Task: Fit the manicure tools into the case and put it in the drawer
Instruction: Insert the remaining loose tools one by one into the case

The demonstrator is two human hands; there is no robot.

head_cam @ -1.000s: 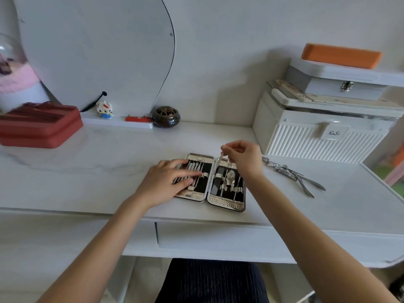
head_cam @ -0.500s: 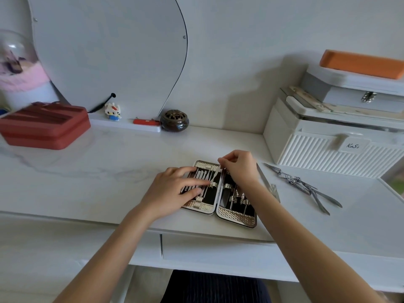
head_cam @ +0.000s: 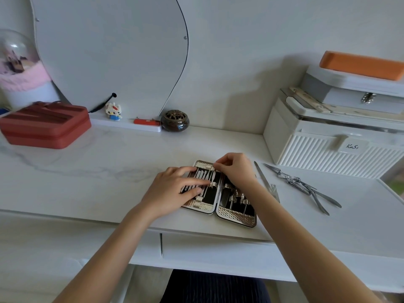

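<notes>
case (head_cam: 237, 217) open flat on the table (head_cam: 109, 171), near its front edge | left hand (head_cam: 172, 191) fingers pressing the case's left half | right hand (head_cam: 235, 169) pinching something small at the top hinge | loose file (head_cam: 263, 179) and nippers (head_cam: 301, 186) lie just right of the right hand, long axes toward the wall: it's nearer

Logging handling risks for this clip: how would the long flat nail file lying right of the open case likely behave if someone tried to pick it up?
The nail file looks thin, flat and metallic, so probably stiff and light. It lies flush on the smooth desk, so a grip from above may slip; sliding it to the edge or lifting its pointed end seems easier. It should not roll.
</notes>
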